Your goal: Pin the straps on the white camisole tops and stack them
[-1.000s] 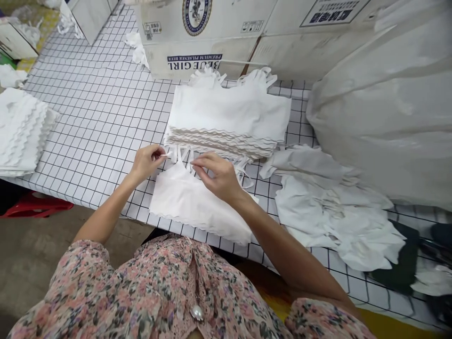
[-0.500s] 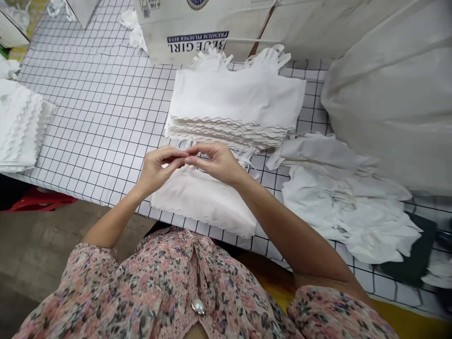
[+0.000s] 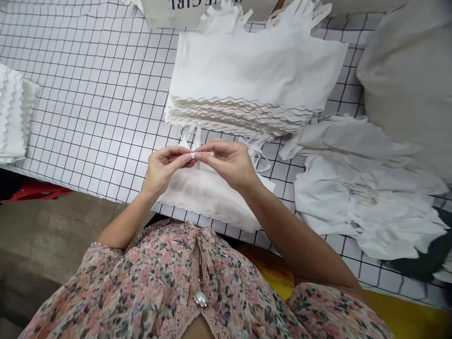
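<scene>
Widest of all, one checked tablecloth (image 3: 88, 89) spreads before us, with one pale bag (image 3: 409, 89) at its right. Two flat piles of white fabric rest on the cloth: a wide stack (image 3: 257, 70) just beyond our hands and a left stack (image 3: 12, 115) cut off by the edge of view; their layers are too many for us to count. To our right lies one loose heap (image 3: 346, 188), its pieces hard to tell apart. Between the wide stack and the cloth's near edge lies one white garment (image 3: 215, 193), partly under our hands; we judge it light, soft and limp, best taken by its straps (image 3: 197, 137). Our left hand (image 3: 159, 168) and right hand (image 3: 230, 162) meet at the fingertips, thumbs and fingers pinching one small white piece (image 3: 192, 155), perhaps a strap end
</scene>
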Demonstrator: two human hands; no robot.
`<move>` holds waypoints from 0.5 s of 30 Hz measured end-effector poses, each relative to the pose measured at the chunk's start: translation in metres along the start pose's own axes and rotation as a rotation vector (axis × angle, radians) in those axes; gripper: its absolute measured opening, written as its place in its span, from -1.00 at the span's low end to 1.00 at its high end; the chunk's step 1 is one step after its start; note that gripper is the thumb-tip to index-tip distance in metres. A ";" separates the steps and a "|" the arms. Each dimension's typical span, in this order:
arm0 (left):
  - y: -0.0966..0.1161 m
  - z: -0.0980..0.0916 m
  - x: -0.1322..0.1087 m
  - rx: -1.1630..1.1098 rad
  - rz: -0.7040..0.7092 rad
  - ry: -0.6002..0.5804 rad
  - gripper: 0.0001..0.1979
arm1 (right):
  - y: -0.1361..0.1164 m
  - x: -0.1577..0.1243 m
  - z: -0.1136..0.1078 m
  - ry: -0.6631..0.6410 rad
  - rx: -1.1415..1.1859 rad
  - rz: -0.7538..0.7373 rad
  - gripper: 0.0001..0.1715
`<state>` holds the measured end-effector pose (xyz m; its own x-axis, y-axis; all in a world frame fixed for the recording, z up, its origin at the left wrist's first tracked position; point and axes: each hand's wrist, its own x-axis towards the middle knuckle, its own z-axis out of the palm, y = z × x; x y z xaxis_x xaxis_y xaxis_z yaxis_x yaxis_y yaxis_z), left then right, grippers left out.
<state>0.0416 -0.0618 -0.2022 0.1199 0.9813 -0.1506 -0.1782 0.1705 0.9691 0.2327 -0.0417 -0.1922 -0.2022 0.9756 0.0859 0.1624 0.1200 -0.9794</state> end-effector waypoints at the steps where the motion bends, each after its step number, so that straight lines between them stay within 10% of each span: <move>1: -0.001 0.001 -0.001 0.000 0.000 0.004 -0.59 | 0.001 -0.001 0.000 0.007 -0.013 -0.007 -0.77; 8: -0.004 0.001 -0.006 0.171 0.109 0.029 -0.70 | -0.006 -0.006 -0.003 0.010 -0.147 -0.117 -0.89; 15: -0.021 -0.020 -0.004 1.021 0.322 -0.052 -0.77 | 0.007 -0.004 -0.018 -0.018 -0.303 -0.127 -0.92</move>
<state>0.0251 -0.0676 -0.2264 0.2589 0.9576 0.1268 0.6893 -0.2751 0.6702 0.2522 -0.0415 -0.1956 -0.2558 0.9463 0.1979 0.4139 0.2922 -0.8621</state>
